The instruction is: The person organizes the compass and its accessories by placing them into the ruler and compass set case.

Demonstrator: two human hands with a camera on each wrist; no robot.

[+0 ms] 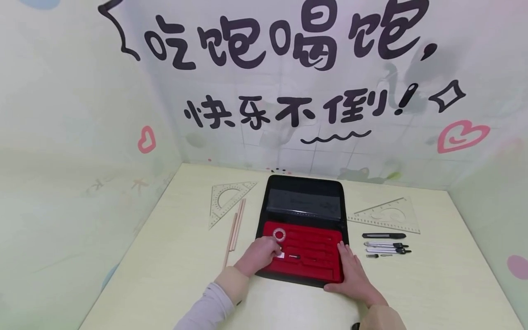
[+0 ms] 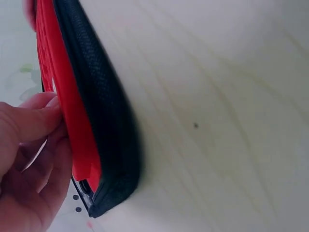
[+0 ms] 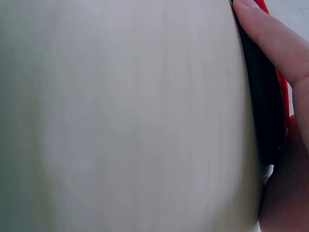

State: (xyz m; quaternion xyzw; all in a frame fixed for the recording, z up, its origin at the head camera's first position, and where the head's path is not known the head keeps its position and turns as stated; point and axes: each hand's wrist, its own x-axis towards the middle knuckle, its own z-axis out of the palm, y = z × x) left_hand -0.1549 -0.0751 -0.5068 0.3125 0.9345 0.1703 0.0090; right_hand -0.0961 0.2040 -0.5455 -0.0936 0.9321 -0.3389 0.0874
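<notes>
A black zip case (image 1: 303,178) lies unfolded on the table, its lower half filled by a red moulded tray (image 1: 305,270). The left hand (image 1: 257,254) reaches over the tray's left side and pinches a small white block (image 1: 281,255) there. In the left wrist view, thumb and fingertips meet at the tray, and the block is mostly hidden. My right hand (image 1: 355,277) rests along the case's lower right corner, fingers extended and thumb on the front edge. A clear ring-shaped piece (image 1: 279,234) and a small dark-tipped part (image 1: 294,256) sit in the tray.
A clear set square (image 1: 231,199) and thin wooden pencils (image 1: 237,224) lie left of the case. To its right are another set square (image 1: 387,217), a black cutter knife (image 1: 384,236), compasses (image 1: 385,248) and small metal parts (image 1: 372,256). Printed walls enclose the table.
</notes>
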